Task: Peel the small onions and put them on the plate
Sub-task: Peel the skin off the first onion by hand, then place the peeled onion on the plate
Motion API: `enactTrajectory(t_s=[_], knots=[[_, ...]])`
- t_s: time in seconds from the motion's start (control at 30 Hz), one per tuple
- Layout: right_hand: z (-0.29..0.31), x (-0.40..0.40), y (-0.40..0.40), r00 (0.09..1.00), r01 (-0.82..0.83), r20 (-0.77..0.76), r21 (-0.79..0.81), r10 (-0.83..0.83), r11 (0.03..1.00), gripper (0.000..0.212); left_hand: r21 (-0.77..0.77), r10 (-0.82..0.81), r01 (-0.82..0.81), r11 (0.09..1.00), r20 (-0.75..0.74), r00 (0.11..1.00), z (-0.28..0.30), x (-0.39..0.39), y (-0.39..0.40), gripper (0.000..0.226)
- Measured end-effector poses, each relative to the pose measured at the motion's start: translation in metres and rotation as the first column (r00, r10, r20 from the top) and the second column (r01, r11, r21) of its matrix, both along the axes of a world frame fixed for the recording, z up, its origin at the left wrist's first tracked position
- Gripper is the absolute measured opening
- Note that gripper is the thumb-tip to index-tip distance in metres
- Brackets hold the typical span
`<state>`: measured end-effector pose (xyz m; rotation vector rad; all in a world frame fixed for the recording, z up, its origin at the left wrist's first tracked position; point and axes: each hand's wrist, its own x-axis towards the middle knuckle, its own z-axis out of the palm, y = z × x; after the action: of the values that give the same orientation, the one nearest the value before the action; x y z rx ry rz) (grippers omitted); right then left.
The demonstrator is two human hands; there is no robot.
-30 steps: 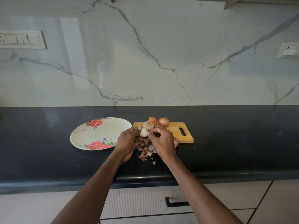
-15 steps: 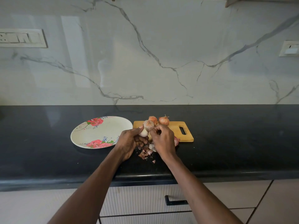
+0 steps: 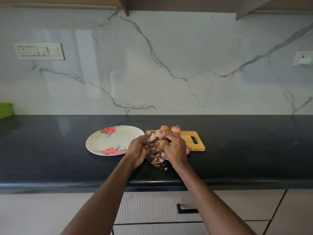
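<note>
Just right of the round cream plate with red roses [image 3: 108,140], the left hand [image 3: 138,150] is gripping a small pale, nearly peeled onion [image 3: 152,137]. The right hand [image 3: 175,148] is curling beside it, contents hidden. Peeling seems nearly finished; plating likely follows.

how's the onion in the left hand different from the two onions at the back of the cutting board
The onion in the left hand looks pale pinkish white, largely stripped of skin; the two back onions still wear orange-brown papery skin. The held one is gripped by the left hand above the counter, while the back two rest untouched on the cutting board. All are small and round, and none is on the plate yet.
</note>
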<state>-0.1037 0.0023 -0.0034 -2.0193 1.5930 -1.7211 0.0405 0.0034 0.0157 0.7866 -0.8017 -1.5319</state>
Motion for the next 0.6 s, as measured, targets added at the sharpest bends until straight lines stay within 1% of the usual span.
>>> enactTrajectory(t_s=[0.07, 0.17, 0.27, 0.3, 0.33, 0.37, 0.4, 0.43, 0.47, 0.5, 0.53, 0.57, 0.6], knots=[[0.002, 0.000, 0.004, 1.000, 0.014, -0.013, -0.001, -0.014, 1.000, 0.016, -0.024, 0.023, -0.025, 0.999, -0.077, 0.997, 0.001, 0.005, 0.007, 0.024], [0.004, 0.006, 0.006, 0.992, 0.073, -0.101, -0.062, -0.079, 0.995, 0.011, -0.071, 0.078, -0.092, 0.993, -0.169, 0.983, 0.001, 0.024, 0.019, 0.032], [0.008, 0.026, 0.005, 0.977, 0.038, -0.204, -0.115, -0.061, 0.993, 0.014, -0.060, 0.183, -0.198, 0.978, -0.192, 0.964, 0.004, 0.055, 0.025, 0.019], [0.009, 0.033, 0.004, 0.972, 0.026, -0.230, -0.132, -0.056, 0.991, 0.014, -0.050, 0.215, -0.227, 0.973, -0.182, 0.960, 0.005, 0.064, 0.024, 0.019], [0.011, 0.043, 0.003, 0.967, 0.013, -0.249, -0.142, -0.049, 0.990, 0.013, -0.053, 0.248, -0.259, 0.965, -0.154, 0.956, 0.006, 0.075, 0.025, 0.024], [0.013, 0.054, 0.001, 0.965, -0.004, -0.261, -0.152, -0.036, 0.988, 0.013, -0.085, 0.286, -0.293, 0.952, -0.089, 0.954, 0.005, 0.086, 0.025, 0.033], [0.015, 0.066, -0.001, 0.963, -0.025, -0.268, -0.153, -0.017, 0.988, 0.014, -0.145, 0.346, -0.338, 0.930, 0.038, 0.937, 0.004, 0.098, 0.025, 0.042], [0.017, 0.077, -0.003, 0.961, -0.043, -0.275, -0.154, -0.001, 0.987, 0.015, -0.223, 0.424, -0.379, 0.898, 0.212, 0.880, 0.002, 0.108, 0.025, 0.049], [0.018, 0.089, -0.005, 0.960, -0.053, -0.281, -0.159, 0.006, 0.986, 0.015, -0.306, 0.510, -0.414, 0.858, 0.395, 0.765, 0.001, 0.118, 0.025, 0.053], [0.018, 0.100, -0.008, 0.959, -0.056, -0.284, -0.162, 0.008, 0.985, 0.016, -0.382, 0.578, -0.434, 0.816, 0.535, 0.616, 0.000, 0.126, 0.023, 0.053], [0.019, 0.109, -0.011, 0.958, -0.054, -0.288, -0.150, 0.009, 0.987, 0.018, -0.440, 0.622, -0.445, 0.780, 0.619, 0.479, 0.000, 0.132, 0.022, 0.051], [0.018, 0.118, -0.015, 0.956, -0.051, -0.293, -0.137, 0.009, 0.989, 0.021, -0.476, 0.645, -0.449, 0.756, 0.661, 0.384, -0.001, 0.139, 0.019, 0.046], [0.016, 0.124, -0.019, 0.952, -0.049, -0.306, -0.122, 0.009, 0.991, 0.022, -0.498, 0.652, -0.444, 0.745, 0.685, 0.325, -0.001, 0.144, 0.016, 0.041]])
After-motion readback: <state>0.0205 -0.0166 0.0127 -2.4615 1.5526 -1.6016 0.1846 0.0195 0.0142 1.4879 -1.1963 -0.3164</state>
